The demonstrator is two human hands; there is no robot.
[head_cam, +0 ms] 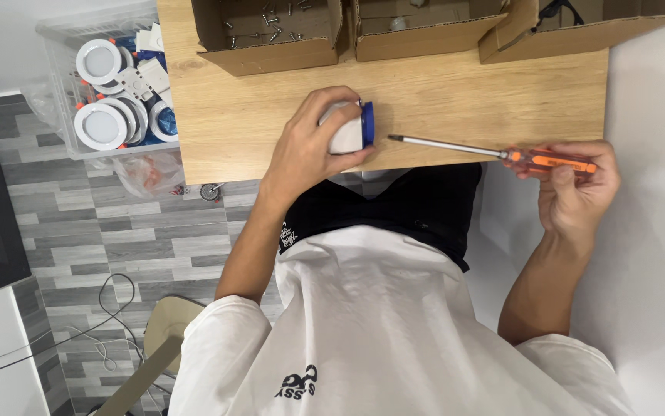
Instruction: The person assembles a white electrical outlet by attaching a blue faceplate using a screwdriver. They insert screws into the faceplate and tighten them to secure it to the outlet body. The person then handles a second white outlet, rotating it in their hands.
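My left hand (308, 146) grips a small white round lamp fitting with a blue rim (352, 131), held on its side near the front edge of the wooden table (456, 92). In my right hand (575, 189), off the table's right front corner, is a screwdriver with an orange handle (552, 161). Its long metal shaft points left, and the tip ends a short way right of the blue rim without touching it.
Three open cardboard boxes stand along the table's back: the left box (271, 35) holds several screws, with the middle box (417, 35) and the right box (571, 31) beside it. A clear plastic bin (63, 85) of white round lamps sits on the floor at left.
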